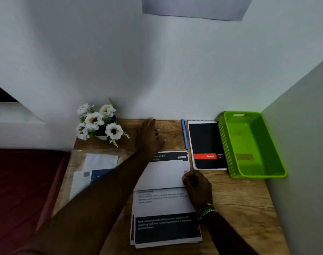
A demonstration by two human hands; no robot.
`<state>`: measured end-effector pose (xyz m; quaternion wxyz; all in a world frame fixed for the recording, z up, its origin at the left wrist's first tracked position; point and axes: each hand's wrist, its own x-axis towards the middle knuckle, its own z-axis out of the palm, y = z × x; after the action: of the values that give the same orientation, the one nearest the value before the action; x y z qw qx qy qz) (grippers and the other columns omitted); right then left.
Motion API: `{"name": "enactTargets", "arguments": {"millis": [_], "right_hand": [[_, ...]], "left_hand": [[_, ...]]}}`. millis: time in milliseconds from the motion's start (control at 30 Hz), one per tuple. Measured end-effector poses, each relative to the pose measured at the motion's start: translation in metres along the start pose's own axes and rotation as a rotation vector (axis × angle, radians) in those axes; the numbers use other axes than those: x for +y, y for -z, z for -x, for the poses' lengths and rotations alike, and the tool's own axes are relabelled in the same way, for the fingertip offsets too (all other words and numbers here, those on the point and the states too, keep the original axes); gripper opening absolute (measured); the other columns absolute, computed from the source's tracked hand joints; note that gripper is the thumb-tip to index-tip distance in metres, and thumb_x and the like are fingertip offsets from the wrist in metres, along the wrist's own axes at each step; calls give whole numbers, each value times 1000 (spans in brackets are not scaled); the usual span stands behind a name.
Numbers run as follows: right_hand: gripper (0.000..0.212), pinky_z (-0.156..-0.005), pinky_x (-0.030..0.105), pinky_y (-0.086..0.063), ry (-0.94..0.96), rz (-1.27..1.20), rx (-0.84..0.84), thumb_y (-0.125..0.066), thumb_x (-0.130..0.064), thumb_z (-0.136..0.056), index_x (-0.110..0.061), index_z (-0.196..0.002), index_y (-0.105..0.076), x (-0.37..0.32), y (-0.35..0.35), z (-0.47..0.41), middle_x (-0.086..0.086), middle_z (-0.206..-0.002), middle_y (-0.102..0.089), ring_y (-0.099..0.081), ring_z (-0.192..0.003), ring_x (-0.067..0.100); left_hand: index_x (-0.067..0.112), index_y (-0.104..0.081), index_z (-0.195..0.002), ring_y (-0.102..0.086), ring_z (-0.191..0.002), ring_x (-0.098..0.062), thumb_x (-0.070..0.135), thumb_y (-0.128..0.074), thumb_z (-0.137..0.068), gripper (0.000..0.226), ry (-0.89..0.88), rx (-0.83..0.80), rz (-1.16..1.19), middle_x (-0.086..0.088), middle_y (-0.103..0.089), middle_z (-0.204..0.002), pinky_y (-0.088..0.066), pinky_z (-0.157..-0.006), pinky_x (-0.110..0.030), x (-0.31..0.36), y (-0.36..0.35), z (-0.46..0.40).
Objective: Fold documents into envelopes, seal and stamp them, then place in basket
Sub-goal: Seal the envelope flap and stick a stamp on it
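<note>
A stack of printed documents [164,205] lies in the middle of the wooden desk [239,196]. On its upper half rests a white envelope [164,173]. My right hand [196,186] presses on the envelope's right lower corner, fingers curled. My left hand [149,138] reaches far across to the back of the desk, over a small object that it mostly hides. Whether the left hand grips that object I cannot tell. The green perforated basket [249,144] stands at the back right, with nothing but a label inside.
A pot of white flowers [100,122] stands at the back left. A blue pen [184,134] and a black notebook [205,144] lie between my left hand and the basket. More envelopes [94,172] lie at the left edge. Walls close off the back and right.
</note>
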<state>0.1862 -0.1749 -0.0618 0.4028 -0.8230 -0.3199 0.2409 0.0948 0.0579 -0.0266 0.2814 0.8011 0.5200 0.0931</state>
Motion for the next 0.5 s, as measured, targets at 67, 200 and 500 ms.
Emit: {"name": "enactTargets", "arguments": {"millis": [67,200,500], "right_hand": [[12,-78,14,-47,-1,2,-9,-73,-17,-87,-28,-85,-68,1,0,0,-14,-86,-70,-63,-85,-5],[12,-77,15,-48,-1,-13,-26,-72,-19,-88,-29,-88,-67,2,0,0,-14,-86,-70,-63,-85,-4],[12,-79,36,-58,-27,-56,-66,-75,-16,-86,-26,-85,-67,-7,7,-4,-7,-82,-70,-64,-78,3]], "left_hand": [[24,-39,-148,-33,-137,-35,36,-80,-76,83,8,-49,-71,-4,-36,-153,-34,-112,-48,0,-2,-12],[20,-56,-134,-48,-123,-32,23,-79,-79,60,-33,19,-32,-8,-53,-134,-44,-103,-42,-11,-7,-17],[29,-69,-111,-64,-103,-11,18,-83,-75,40,-30,138,447,6,-67,-112,-57,-89,-41,-21,2,33]]}}
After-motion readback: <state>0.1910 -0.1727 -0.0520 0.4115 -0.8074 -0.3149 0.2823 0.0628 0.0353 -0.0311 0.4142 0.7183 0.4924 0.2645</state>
